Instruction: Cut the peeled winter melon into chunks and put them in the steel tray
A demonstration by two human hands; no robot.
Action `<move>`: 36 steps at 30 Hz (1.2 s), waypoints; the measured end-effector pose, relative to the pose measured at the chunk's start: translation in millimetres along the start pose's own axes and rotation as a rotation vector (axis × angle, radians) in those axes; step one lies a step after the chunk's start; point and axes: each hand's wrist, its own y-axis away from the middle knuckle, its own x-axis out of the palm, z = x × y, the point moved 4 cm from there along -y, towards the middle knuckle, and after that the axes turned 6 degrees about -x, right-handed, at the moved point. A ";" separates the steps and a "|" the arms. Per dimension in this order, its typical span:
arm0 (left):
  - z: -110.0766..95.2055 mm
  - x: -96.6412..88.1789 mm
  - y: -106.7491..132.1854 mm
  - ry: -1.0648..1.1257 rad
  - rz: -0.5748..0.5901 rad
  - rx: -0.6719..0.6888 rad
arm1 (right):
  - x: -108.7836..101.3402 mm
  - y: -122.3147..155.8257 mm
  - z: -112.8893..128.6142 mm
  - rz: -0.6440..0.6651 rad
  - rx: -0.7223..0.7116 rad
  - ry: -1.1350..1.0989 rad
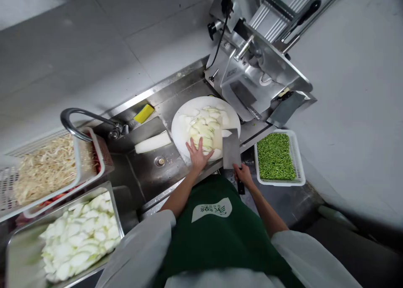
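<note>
Gripping the black handle of a broad cleaver, the fingers of the right hand are wrapped closed at the near right side of a round white cutting board, where the blade's upper part overlaps the rim. A pale slice lies against the blade's upper left corner. The left hand has its fingers spread apart, resting at the near edge of a heap of pale green vegetable slices in the middle of the board. The board lies on the steel worktop, just right of the sink, in which a peeled white vegetable lies near the drain. Behind that sits a yellow sponge, with a curved faucet farther left. At the lower left, a steel tray holds many more pale slices; above it stands a white plastic basket of bean sprouts. Beyond the board is a metal slicing machine, and to the right a white crate contains finely chopped greens.
</note>
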 end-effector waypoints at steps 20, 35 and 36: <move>-24.9 6.7 -5.3 0.010 -0.022 -0.025 | 111.7 -25.0 30.0 0.204 -0.059 -0.080; -51.7 -28.8 -13.2 0.113 -0.117 0.062 | 103.4 -14.1 51.4 0.211 -0.108 -0.132; -52.5 -35.9 -13.9 0.119 -0.124 0.048 | 104.3 -12.4 55.9 0.221 -0.123 -0.118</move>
